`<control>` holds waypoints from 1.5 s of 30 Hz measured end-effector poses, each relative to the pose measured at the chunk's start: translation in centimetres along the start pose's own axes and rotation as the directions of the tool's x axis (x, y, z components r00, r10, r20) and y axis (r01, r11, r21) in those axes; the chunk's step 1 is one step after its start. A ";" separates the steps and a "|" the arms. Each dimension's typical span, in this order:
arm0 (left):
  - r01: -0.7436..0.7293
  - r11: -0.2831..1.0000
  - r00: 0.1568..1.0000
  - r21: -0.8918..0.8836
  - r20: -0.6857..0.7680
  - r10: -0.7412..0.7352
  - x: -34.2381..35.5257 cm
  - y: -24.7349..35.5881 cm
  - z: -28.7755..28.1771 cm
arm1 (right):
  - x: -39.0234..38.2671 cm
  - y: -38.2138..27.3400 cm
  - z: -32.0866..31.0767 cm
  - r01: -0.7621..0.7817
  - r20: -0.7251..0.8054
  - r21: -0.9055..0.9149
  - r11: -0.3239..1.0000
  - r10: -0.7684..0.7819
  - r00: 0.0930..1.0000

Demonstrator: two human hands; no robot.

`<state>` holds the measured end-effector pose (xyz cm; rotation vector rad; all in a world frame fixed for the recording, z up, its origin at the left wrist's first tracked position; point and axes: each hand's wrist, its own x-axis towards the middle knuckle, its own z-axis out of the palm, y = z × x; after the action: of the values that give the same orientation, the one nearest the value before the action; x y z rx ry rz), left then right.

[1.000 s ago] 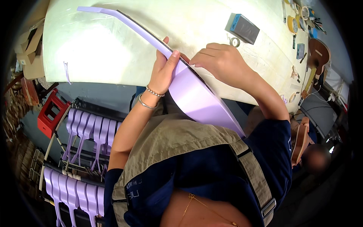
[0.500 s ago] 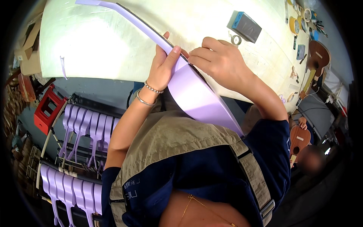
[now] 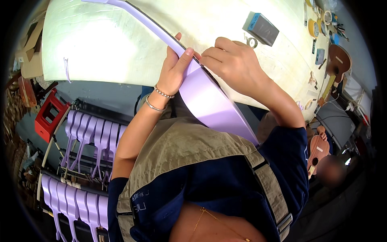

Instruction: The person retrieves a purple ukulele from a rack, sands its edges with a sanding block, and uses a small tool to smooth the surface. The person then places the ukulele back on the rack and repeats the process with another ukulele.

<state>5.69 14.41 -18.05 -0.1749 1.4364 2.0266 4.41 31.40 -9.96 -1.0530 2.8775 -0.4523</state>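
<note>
A lilac ukulele body with its neck [image 3: 215, 105] lies tilted on its side across my lap, the neck pointing up to the far left over the table. My left hand [image 3: 174, 68] is wrapped round the neck close to the body, thumb on the near side. At the neck's dark top edge, my right hand [image 3: 234, 62] is closed in a pinch where neck and body meet. Whatever sits between those fingertips is hidden. The face of the instrument is turned away from view.
On the pale table [image 3: 109, 48] sit a dark block with a blue end [image 3: 263, 29] and a tape roll [image 3: 252, 42]. More tape rolls [image 3: 313, 28] line the right edge. Racked lilac ukuleles [image 3: 94, 131] and a red stool [image 3: 51, 115] stand left. Another person holds a brown ukulele [image 3: 318, 151] at right.
My right hand has shifted very slightly at the neck joint. My left hand and the lilac ukulele stay nearly in place.
</note>
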 end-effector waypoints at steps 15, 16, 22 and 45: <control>0.000 1.000 1.000 0.006 0.002 0.000 0.0 0.5 0.2 | 0.0 0.2 -0.2 0.015 0.029 0.001 1.000 -0.015 0.999; 0.001 1.000 1.000 0.017 0.001 -0.001 0.0 0.5 0.1 | -0.1 0.2 -0.1 0.014 0.031 -0.004 1.000 -0.014 0.999; 0.006 1.000 1.000 -0.028 0.015 -0.005 -0.1 0.5 0.2 | -0.7 0.2 -0.5 0.007 0.066 0.039 0.999 -0.010 0.998; 0.200 0.740 0.954 0.642 -0.299 0.002 -13.1 1.7 -17.3 | -7.0 2.6 0.8 0.000 0.371 0.877 -0.481 0.676 0.636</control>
<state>10.75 -6.76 -17.52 -0.2300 2.1962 1.3110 8.27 37.60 -11.85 0.6786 1.2915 -2.4921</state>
